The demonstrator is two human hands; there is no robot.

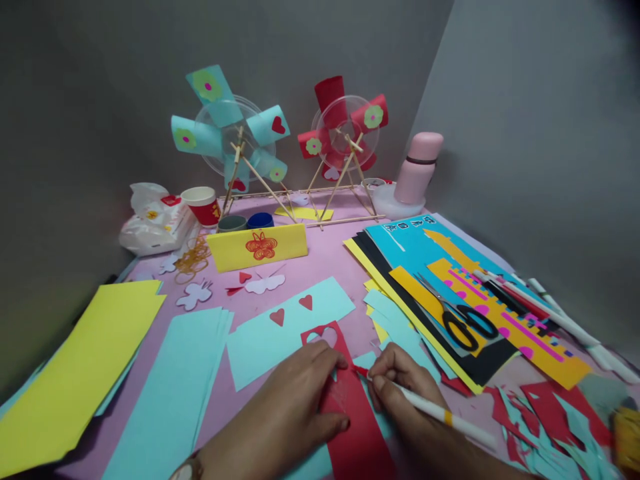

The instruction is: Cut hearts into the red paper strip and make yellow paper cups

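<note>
My left hand rests on a red paper strip, its thumb and fingers apart, pressing the strip down. A heart-shaped hole shows in the strip's far end. My right hand is closed around a slim white pen-shaped tool with a gold band. The tool's tip meets the strip's right edge, beside a small red piece; I cannot tell what kind of tip it has. Beyond my left hand, two red hearts lie on a light blue paper sheet.
Yellow sheets and light blue strips lie left. Black-handled scissors rest on stacked paper at right, near paper scraps. Behind stand a blue pinwheel, a red pinwheel, a paper cup and a pink bottle.
</note>
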